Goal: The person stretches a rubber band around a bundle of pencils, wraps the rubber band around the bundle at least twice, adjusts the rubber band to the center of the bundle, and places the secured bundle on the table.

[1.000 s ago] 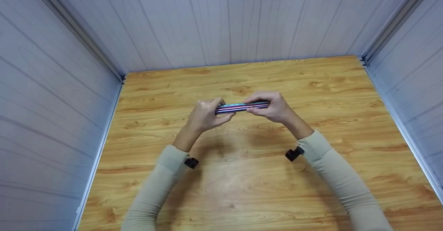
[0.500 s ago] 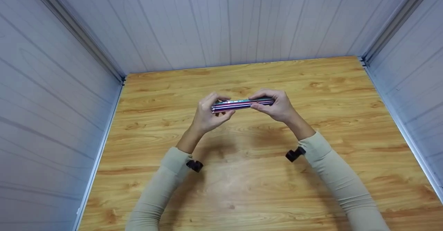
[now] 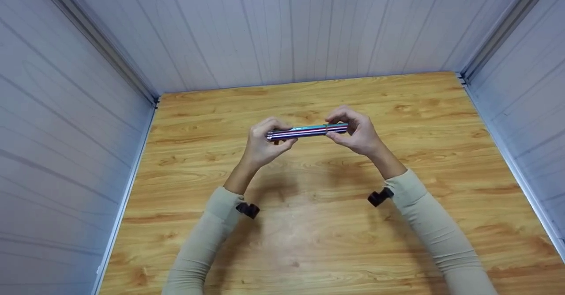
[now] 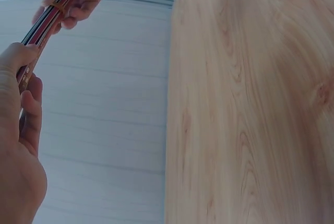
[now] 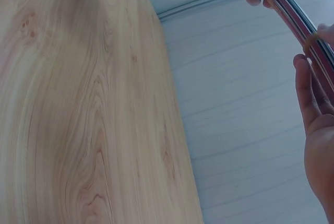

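Note:
A bundle of slim striped pencils [image 3: 309, 131] is held level above the table, with a rubber band [image 3: 326, 129] round it towards its right end. My left hand [image 3: 259, 144] grips the left end, thumb on the near side and fingers on the far side. At the band, my right hand [image 3: 363, 134] pinches the bundle with thumb and fingertips, the palm apart from the pencil ends. Red and dark pencils [image 4: 46, 25] show in the left wrist view. In the right wrist view the thumb touches the yellowish band [image 5: 310, 42]. The pencils' far side is hidden.
Beneath the hands lies a wood-grain table [image 3: 291, 224]. Pale panelled walls stand at the back [image 3: 273, 30], left [image 3: 66, 131] and right [image 3: 525, 100]. A small black camera sits on each sleeve cuff.
The left hand has shifted its grip on the left end, and the bundle has moved slightly left and up. My right hand has moved right and up, its fingers less far over the pencils.

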`<state>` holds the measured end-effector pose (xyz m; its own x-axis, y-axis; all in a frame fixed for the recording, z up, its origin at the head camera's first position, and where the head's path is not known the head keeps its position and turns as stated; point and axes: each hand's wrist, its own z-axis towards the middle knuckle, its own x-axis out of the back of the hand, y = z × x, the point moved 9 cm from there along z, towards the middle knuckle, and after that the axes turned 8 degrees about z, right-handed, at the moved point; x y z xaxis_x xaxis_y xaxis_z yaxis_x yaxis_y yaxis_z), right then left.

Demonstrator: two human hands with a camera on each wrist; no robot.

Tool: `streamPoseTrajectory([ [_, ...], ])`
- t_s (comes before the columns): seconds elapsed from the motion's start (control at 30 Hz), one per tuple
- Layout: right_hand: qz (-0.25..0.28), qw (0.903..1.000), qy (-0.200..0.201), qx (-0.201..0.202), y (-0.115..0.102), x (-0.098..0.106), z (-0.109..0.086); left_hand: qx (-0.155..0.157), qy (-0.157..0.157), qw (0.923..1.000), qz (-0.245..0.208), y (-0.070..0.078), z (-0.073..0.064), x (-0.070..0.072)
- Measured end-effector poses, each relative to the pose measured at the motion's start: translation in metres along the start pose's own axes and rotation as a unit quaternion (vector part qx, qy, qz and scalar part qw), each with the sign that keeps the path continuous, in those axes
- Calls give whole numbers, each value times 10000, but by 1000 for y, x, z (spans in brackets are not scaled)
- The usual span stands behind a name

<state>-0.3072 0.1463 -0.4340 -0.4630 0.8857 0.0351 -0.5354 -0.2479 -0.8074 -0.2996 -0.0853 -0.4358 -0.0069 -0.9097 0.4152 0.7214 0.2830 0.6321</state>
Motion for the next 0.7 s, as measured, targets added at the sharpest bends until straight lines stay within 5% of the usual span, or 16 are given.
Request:
streamPoseTrajectory([
  [0.33,116,9998,170,-12,-3,-2,3,53,390,9991,-144,1,-2,6],
  [0.7,22,9997,217,-120,-2,-6,6,113,433,9986,-283,2,-3,0],
])
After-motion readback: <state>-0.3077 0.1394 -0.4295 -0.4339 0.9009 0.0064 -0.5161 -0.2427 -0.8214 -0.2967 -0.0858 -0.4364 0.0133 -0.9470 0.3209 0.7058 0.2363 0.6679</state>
